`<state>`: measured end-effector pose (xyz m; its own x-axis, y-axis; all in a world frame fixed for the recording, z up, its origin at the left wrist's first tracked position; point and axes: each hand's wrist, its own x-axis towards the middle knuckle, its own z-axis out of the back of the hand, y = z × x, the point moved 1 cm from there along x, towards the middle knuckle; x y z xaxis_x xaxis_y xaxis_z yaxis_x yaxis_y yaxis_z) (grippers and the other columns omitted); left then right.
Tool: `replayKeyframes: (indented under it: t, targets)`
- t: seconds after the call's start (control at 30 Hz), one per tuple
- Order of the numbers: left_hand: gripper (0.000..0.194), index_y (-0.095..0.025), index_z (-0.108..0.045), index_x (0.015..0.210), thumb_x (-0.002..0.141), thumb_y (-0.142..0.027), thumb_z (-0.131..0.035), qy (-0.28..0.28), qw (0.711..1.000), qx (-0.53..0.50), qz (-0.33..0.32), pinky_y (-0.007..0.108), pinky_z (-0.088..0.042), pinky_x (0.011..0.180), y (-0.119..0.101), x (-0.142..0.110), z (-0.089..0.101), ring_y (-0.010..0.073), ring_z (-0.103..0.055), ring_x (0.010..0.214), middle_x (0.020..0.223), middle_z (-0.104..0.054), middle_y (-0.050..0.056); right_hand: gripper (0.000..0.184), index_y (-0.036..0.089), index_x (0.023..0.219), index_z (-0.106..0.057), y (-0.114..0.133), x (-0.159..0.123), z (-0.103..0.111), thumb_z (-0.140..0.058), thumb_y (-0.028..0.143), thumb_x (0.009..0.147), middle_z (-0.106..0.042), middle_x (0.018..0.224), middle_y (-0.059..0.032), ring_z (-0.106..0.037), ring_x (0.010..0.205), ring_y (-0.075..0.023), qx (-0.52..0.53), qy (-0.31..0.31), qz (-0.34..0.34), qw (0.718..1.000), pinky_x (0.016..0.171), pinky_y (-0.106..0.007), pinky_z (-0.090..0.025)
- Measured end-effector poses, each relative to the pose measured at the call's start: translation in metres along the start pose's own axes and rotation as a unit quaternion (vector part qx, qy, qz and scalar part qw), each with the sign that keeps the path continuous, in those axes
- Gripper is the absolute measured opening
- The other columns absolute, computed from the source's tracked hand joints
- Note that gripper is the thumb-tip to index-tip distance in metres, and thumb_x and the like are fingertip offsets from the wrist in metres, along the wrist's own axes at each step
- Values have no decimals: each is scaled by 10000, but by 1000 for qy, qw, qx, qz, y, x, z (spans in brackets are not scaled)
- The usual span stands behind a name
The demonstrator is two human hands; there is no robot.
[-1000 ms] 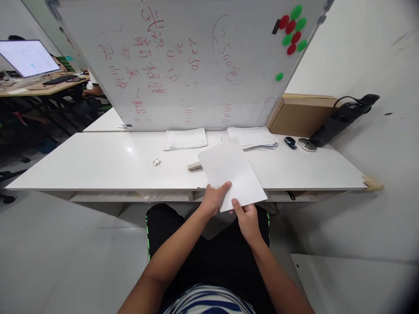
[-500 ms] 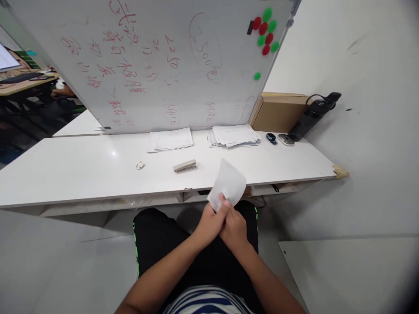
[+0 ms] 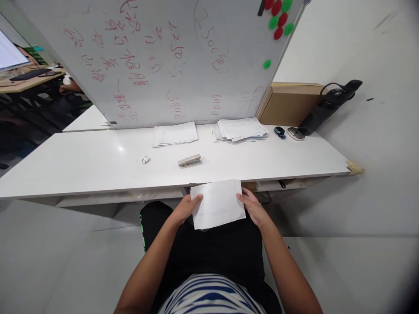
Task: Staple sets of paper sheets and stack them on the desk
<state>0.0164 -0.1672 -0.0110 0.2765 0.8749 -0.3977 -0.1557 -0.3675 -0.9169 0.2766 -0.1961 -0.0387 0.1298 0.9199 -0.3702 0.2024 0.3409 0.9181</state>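
Observation:
I hold a white sheet of paper [image 3: 218, 203] over my lap, just in front of the white table's edge [image 3: 98, 190]. My left hand [image 3: 187, 208] grips its left side, thumb on top. Gripping the right side is my right hand [image 3: 251, 206]. The sheet lies nearly flat and faces up, with faint print on it. A stapler [image 3: 189, 161] rests on the table a little beyond the sheet.
Two stacks of paper [image 3: 176, 133] [image 3: 240, 129] lie below a leaning whiteboard [image 3: 163, 61]. A small white object [image 3: 145, 160], a mouse [image 3: 295, 133], a dark bottle [image 3: 327, 107] and a cardboard box [image 3: 291, 104] are also on the table. A desk with a monitor stands far left.
The sheet was held up at an angle, then curled between both hands close together. Now my hands have spread apart and hold it flat over my lap.

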Motion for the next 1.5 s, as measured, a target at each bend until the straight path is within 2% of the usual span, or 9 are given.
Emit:
replayKeyframes:
  t: [0.07, 0.17, 0.4, 0.53, 0.67, 1.0, 1.13, 1.37, 1.5]
  targets:
    - [504, -120, -680, 934, 795, -589, -561, -3, 998, 64, -12, 363, -483, 799, -7, -1, -3, 285, -636, 920, 938, -711, 100, 514, 189, 1094, -629, -4, 1, -2, -785, 404, 653, -704, 1022, -96, -663, 916, -254, 67, 79, -52, 993, 848, -393, -506]
    - [486, -143, -670, 857, 825, -596, -498, -25, 987, 144, -69, 334, -482, 714, -26, -10, -7, 269, -632, 845, 879, -702, 68, 463, 170, 1031, -666, 0, -3, -5, -804, 373, 638, -716, 988, -90, -663, 903, -244, 81, 96, -38, 991, 852, -380, -501]
    - [366, -184, -681, 1003, 817, -486, -593, -81, 952, 125, -267, 304, -477, 790, -106, -12, -4, 225, -611, 913, 981, -689, 39, 382, 187, 1017, -661, 88, 14, -24, -745, 396, 709, -697, 962, -45, -623, 924, -220, -56, -11, 273, 960, 851, -355, -479]
    - [378, -151, -698, 958, 773, -475, -642, -161, 946, 27, -281, 321, -479, 804, -105, 27, 0, 228, -620, 897, 930, -695, 63, 464, 171, 1103, -638, 112, 42, -49, -689, 454, 740, -690, 1027, -70, -623, 956, -227, -79, -15, 308, 948, 881, -375, -473]
    - [405, -132, -695, 974, 742, -464, -673, -235, 937, -72, -250, 349, -481, 820, -79, 49, 10, 248, -627, 931, 947, -702, 84, 440, 155, 1022, -682, 103, 57, -61, -676, 484, 731, -700, 1047, -86, -624, 1003, -253, -132, 27, 252, 958, 912, -396, -464]
    - [400, -131, -705, 955, 705, -444, -714, -196, 961, -32, -194, 375, -505, 831, -86, 56, 6, 279, -642, 961, 983, -714, 105, 480, 168, 1087, -679, 88, 55, -67, -677, 477, 721, -684, 1126, -92, -605, 1092, -280, -181, 12, 208, 961, 967, -411, -449]
    - [414, -149, -695, 968, 700, -465, -719, -114, 982, 19, -151, 347, -522, 761, -91, 29, 9, 280, -649, 940, 988, -713, 91, 483, 147, 1030, -696, 68, 21, -29, -704, 496, 696, -703, 1064, -123, -623, 1043, -313, -214, -53, 192, 956, 934, -446, -461]
    - [467, -138, -664, 1006, 662, -437, -767, 29, 996, -76, 30, 365, -537, 749, -38, -23, -12, 282, -670, 898, 994, -711, 121, 402, 214, 1052, -699, -9, -72, 11, -691, 479, 749, -723, 967, -89, -659, 749, -244, -50, 79, 24, 995, 713, -392, -528]
    - [483, -174, -609, 1101, 738, -483, -688, -7, 998, -47, -47, 330, -516, 785, -45, -12, -17, 241, -640, 969, 1105, -670, 107, 395, 205, 987, -703, -19, -80, 16, -720, 486, 711, -702, 758, -50, -579, 557, -189, -65, -36, 24, 997, 539, -325, -481]
